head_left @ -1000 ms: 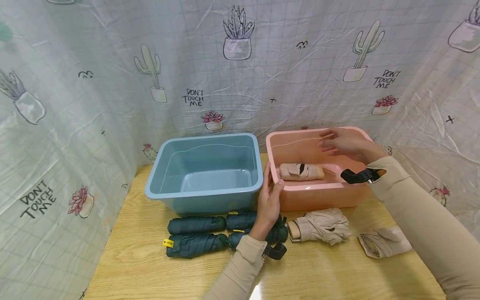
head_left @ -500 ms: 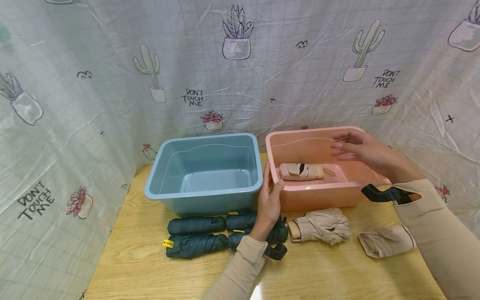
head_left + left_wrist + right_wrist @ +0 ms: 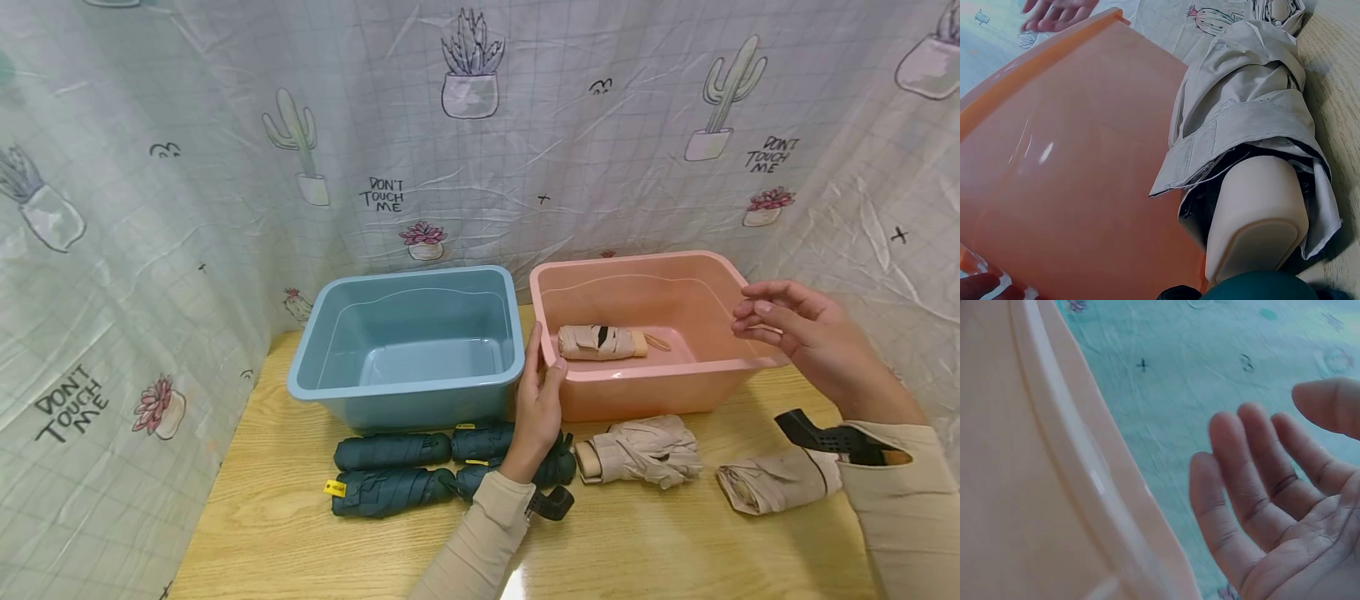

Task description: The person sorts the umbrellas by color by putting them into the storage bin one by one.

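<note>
My left hand (image 3: pixel 540 408) grips the near left corner of the pink plastic basin (image 3: pixel 637 396), thumb at the front rim and fingers along its left side. Inside that basin lies a folded beige umbrella (image 3: pixel 592 342) with a strap loop at its handle end. My right hand (image 3: pixel 821 337) is raised by the basin's right rim, fingers loosely bent and holding nothing; the right wrist view shows its bare palm (image 3: pixel 1310 556). On the table in front lie two more beige umbrellas, one with loose fabric (image 3: pixel 645 454), the other more tightly wrapped (image 3: pixel 772 483).
A light blue basin (image 3: pixel 341 390) stands to the left of the pink one. Several dark green folded umbrellas (image 3: pixel 390 492) with yellow tags lie before it, partly hidden by my left forearm. A cactus-print curtain (image 3: pixel 480 183) hangs behind and beside the wooden table (image 3: pixel 262 533).
My right hand has moved from inside the pink basin out to the right, past its rim. The left hand stays at the corner, and the umbrella in the basin has not moved.
</note>
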Motion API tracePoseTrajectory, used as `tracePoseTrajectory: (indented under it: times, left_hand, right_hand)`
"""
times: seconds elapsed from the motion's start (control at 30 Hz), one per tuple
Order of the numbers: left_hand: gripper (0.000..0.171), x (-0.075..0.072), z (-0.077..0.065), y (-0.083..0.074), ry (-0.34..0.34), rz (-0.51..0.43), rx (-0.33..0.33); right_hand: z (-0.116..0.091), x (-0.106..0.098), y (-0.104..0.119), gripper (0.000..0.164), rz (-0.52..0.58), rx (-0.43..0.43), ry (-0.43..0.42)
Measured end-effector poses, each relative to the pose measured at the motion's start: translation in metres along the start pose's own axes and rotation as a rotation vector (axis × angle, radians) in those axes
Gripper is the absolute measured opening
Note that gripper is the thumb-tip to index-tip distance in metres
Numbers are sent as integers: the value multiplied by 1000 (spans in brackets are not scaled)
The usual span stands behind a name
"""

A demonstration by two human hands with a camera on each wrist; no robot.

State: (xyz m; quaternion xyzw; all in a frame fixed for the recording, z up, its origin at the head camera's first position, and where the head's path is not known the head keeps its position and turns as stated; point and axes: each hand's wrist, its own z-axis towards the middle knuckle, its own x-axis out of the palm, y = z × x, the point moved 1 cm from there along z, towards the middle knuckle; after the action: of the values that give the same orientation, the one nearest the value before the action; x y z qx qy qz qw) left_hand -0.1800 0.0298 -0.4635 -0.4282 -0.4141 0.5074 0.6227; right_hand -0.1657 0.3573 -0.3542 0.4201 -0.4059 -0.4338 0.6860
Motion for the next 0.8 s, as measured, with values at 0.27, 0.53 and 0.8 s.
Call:
tracePoseTrajectory:
  times: [0.27,0.53,0.8]
  left_hand:
    - [61,-1,1,-1,-20,11,7]
    - [61,-1,0,-1,-18,-16,-3]
    - [60,1,0,2,-14,-45,0]
  right_hand:
    - [-41,-26,-10,36,258,-95,-144]
    - [-83,-63,-30,36,205,28,-257]
    - [-125,-87,-49,29,-186,229,-376]
